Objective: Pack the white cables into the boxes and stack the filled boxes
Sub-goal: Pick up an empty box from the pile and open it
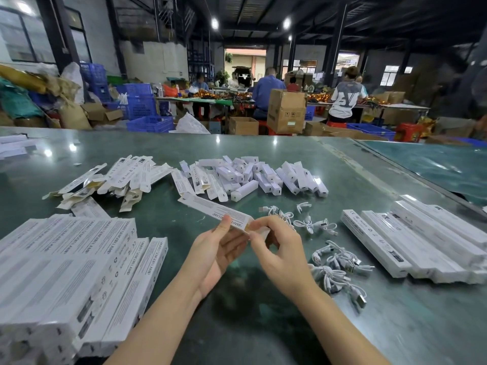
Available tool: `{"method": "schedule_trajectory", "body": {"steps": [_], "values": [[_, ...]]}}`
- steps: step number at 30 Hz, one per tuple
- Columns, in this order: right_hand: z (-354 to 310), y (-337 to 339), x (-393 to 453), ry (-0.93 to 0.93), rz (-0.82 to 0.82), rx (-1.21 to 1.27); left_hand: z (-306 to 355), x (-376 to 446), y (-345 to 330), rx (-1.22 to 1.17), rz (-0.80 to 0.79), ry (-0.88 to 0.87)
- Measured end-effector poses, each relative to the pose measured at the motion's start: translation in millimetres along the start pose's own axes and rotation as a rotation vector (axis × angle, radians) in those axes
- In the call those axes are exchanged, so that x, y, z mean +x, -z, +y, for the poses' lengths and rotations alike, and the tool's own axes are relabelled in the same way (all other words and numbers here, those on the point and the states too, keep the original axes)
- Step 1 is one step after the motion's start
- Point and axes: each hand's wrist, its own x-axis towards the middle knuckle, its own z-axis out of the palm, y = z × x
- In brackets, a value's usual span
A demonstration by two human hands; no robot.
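My left hand (214, 255) holds the near end of a long white box (214, 210) printed "SMART SENSOR LAMP", which points up and to the left above the green table. My right hand (279, 250) pinches the flap at that same end with thumb and fingertips. Coiled white cables (336, 270) lie loose on the table just right of my right hand, with more cables (311, 222) beyond them. A stack of closed white boxes (71, 270) fills the near left. Another row of long white boxes (419, 246) lies at the right.
Flat unfolded cartons (118, 177) lie at the far left, and a heap of small white lamp parts (255, 175) sits in the middle of the green table (263, 325). Beyond the table edge are cardboard boxes (286, 111), blue crates (150, 123) and seated workers.
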Motion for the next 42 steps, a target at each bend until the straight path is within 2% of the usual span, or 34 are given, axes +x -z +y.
{"method": "schedule_trajectory", "body": {"steps": [11,21,24,28,33,38,42], "values": [[1.5,2.8,1.0,-0.037,-0.033,0.048,1.7,1.2,4.1,0.105,-0.036,0.031],[1.1,7.8,3.8,-0.209,-0.035,0.206,4.2,-0.4,0.9,0.062,-0.071,0.084],[1.6,7.1,2.4,-0.187,-0.056,0.144,3.2,-0.1,2.8,0.067,-0.068,0.071],[-0.6,4.3,3.2,-0.248,0.013,0.242,2.2,0.2,3.0,0.120,-0.084,0.062],[-0.5,3.7,2.7,-0.251,0.051,0.170,-1.0,0.6,2.3,0.122,-0.059,0.015],[-1.9,-2.0,3.1,-0.392,-0.014,0.484,2.3,0.8,5.3,0.078,-0.047,-0.012],[0.4,0.1,4.9,-0.527,-0.076,0.587,3.7,0.0,5.3,0.092,-0.050,-0.016]]}}
